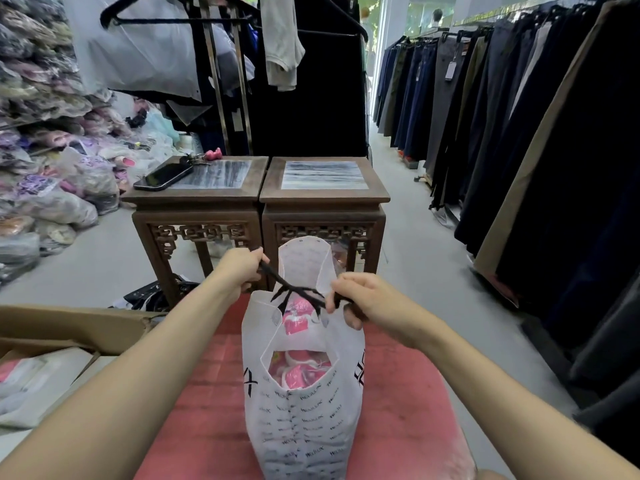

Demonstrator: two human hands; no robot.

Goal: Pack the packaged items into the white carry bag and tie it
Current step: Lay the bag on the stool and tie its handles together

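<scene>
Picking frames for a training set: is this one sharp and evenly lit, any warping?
Head view: hands and white carry bag sharp; wide-angle warp bends the trouser rack at the right edge; doorway daylight blows out; glare on the wooden stands' tops.

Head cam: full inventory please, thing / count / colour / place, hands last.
carry bag: 1, white with black print, upright on the red surface, centre
packaged items: several, pink and white, inside the bag, seen through its handle hole
cord: 1, black, stretched between both hands over the bag top
side tables: 2, dark wood, side by side behind the bag
phone: 1, black, on the left table
cardboard box: 1, brown, lower left
hanging trousers: many, mostly dark, rack at right
left hand: gripping one cord end
right hand: gripping the other cord end
</scene>
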